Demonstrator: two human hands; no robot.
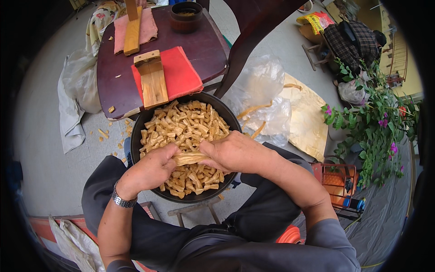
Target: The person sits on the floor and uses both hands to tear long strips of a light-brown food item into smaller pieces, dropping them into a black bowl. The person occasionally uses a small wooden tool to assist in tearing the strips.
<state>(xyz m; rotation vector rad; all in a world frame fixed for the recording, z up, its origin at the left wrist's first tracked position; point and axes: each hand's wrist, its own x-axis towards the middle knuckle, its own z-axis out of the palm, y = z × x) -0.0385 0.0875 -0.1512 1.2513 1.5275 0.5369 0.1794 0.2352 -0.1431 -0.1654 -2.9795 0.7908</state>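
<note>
My left hand (157,166) and my right hand (229,153) grip opposite ends of one tan, fibrous strip (191,158). It looks stretched between them, its ends hidden by my fingers. Under both hands stands a round dark pan (237,124), heaped with short tan knotted pieces (185,124) of similar stuff. Just beyond the pan, an L-shaped wooden block (154,81) rests on a folded red cloth (183,69) at the edge of a dark red wooden chair seat (112,86).
Another wooden block (132,34) on a pink cloth (149,25) and a dark bowl (186,20) share the seat. Plastic sheeting (261,85) and loose strips (255,109) lie to the right. Crumbs litter the floor at left. A person (357,44) is at far right, beyond a flowering plant (363,125).
</note>
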